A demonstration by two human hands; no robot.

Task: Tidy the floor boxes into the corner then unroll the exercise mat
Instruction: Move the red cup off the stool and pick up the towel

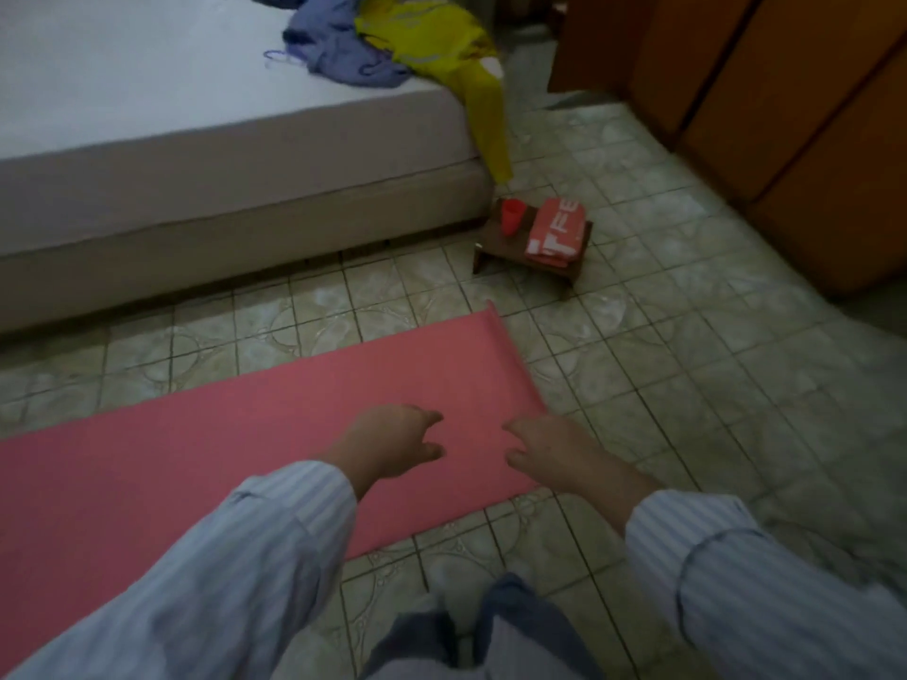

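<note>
the exercise mat [255, 434] looks like pink matt foam with a fine texture. the floor [662, 385] is of glazed patterned tiles, slightly glossy. the wardrobe [785, 115] and the small stool [495, 233] look wooden. the cup [512, 217] seems red plastic. the sleeves [245, 557] are striped cloth.

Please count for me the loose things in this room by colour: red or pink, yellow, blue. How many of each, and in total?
Red or pink: 3, the mat, the cup, the packet
Yellow: 1, the garment
Blue: 1, the cloth
Total: 5
</note>
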